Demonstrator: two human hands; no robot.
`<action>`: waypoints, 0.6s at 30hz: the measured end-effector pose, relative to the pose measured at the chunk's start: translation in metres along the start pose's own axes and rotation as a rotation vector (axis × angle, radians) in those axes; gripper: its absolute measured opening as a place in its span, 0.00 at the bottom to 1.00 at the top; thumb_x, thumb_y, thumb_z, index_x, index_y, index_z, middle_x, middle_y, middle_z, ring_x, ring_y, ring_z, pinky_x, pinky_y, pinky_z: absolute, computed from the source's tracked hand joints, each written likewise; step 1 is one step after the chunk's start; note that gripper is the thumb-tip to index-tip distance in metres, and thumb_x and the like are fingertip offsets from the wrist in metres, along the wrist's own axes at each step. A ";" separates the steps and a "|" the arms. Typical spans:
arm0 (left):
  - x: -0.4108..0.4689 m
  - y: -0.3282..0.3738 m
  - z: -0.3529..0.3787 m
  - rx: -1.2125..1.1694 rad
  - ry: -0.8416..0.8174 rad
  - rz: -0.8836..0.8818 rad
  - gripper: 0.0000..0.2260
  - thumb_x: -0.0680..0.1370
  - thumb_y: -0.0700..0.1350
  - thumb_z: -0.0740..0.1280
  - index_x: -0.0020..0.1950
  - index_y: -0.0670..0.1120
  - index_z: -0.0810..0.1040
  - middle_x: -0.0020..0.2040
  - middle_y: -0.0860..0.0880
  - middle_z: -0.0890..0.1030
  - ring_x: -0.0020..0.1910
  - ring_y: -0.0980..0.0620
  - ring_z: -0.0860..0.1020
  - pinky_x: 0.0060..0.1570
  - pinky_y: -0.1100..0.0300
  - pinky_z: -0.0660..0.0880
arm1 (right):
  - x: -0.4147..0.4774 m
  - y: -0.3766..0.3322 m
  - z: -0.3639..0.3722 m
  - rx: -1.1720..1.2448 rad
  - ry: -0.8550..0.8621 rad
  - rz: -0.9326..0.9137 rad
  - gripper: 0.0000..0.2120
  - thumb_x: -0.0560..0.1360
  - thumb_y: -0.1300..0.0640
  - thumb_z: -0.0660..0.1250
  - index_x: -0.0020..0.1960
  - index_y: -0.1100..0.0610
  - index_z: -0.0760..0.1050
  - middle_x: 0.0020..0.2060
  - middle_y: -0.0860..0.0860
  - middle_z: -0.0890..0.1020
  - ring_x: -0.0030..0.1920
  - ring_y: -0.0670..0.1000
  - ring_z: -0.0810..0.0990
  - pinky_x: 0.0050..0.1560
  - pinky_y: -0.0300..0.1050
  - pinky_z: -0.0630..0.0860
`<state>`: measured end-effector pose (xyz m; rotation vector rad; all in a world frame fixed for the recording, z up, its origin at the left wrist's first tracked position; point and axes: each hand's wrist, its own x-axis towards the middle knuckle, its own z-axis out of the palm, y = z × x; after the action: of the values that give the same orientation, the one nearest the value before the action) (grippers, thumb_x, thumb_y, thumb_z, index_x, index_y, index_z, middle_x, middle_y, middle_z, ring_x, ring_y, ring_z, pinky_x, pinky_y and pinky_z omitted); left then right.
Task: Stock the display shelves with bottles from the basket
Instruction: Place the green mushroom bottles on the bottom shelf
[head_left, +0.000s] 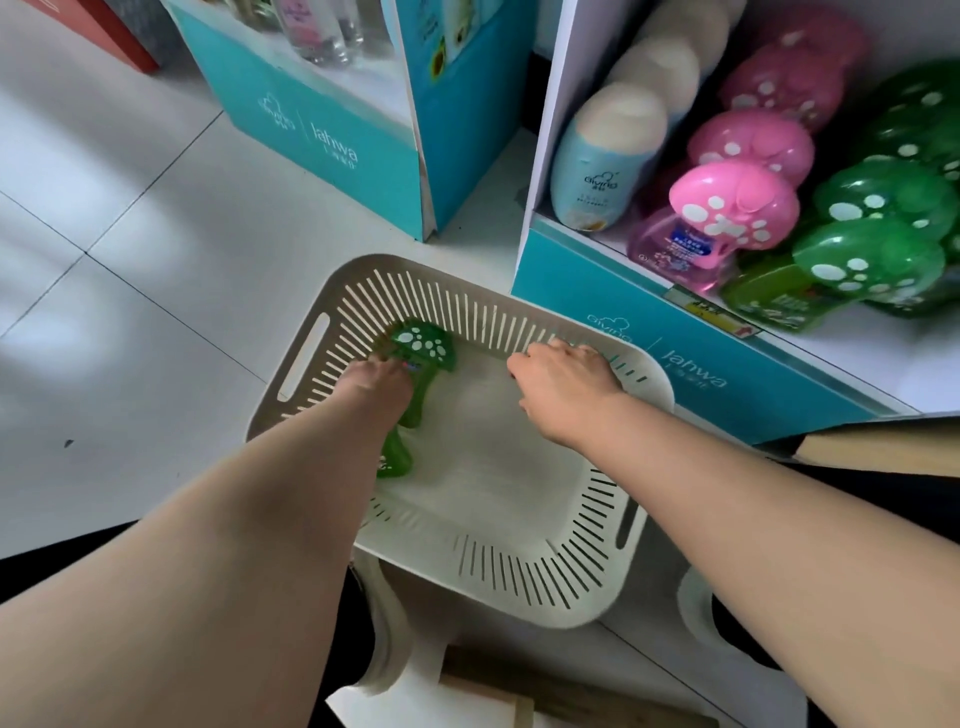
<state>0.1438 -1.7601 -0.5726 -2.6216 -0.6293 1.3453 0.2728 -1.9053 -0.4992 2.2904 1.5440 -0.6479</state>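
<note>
A cream slotted basket (561, 577) sits on the floor below me. Inside it, at the left, lies a green bottle with a white-spotted mushroom cap (422, 347). My left hand (375, 384) is down in the basket with its fingers closed around that bottle's neck. My right hand (563, 382) rests palm down on the basket's far right rim, gripping it. The display shelf (649, 317) to the right holds rows of pink mushroom-cap bottles (732, 205), green mushroom-cap bottles (867, 257) and pale blue bottles with cream caps (602, 161).
A second teal display stand (322, 140) with clear bottles stands at the far left of the shelf. White tiled floor (130, 291) spreads to the left. A red box corner (124, 41) shows top left. Cardboard pieces (483, 696) lie under the basket.
</note>
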 end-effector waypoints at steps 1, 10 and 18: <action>-0.001 -0.001 -0.001 -0.004 -0.007 -0.003 0.25 0.78 0.45 0.66 0.74 0.47 0.65 0.73 0.44 0.66 0.67 0.44 0.70 0.60 0.51 0.73 | 0.000 0.000 0.000 0.002 -0.002 0.001 0.16 0.76 0.59 0.66 0.63 0.56 0.70 0.60 0.55 0.75 0.63 0.57 0.72 0.60 0.53 0.70; -0.028 0.006 -0.026 -0.124 -0.020 0.093 0.31 0.77 0.43 0.68 0.76 0.46 0.57 0.60 0.44 0.76 0.58 0.45 0.76 0.54 0.55 0.74 | -0.014 0.002 -0.006 -0.017 -0.007 0.022 0.16 0.76 0.59 0.66 0.64 0.56 0.70 0.60 0.55 0.74 0.62 0.57 0.73 0.59 0.53 0.70; -0.050 -0.004 -0.085 -0.438 0.132 0.136 0.33 0.71 0.44 0.74 0.71 0.52 0.61 0.56 0.45 0.73 0.50 0.48 0.73 0.42 0.56 0.73 | -0.046 0.003 -0.029 -0.065 0.053 0.060 0.19 0.76 0.61 0.66 0.66 0.56 0.70 0.62 0.56 0.74 0.64 0.58 0.72 0.60 0.54 0.70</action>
<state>0.1848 -1.7707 -0.4835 -3.1195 -0.8186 1.1615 0.2666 -1.9287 -0.4505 2.3129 1.4903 -0.5182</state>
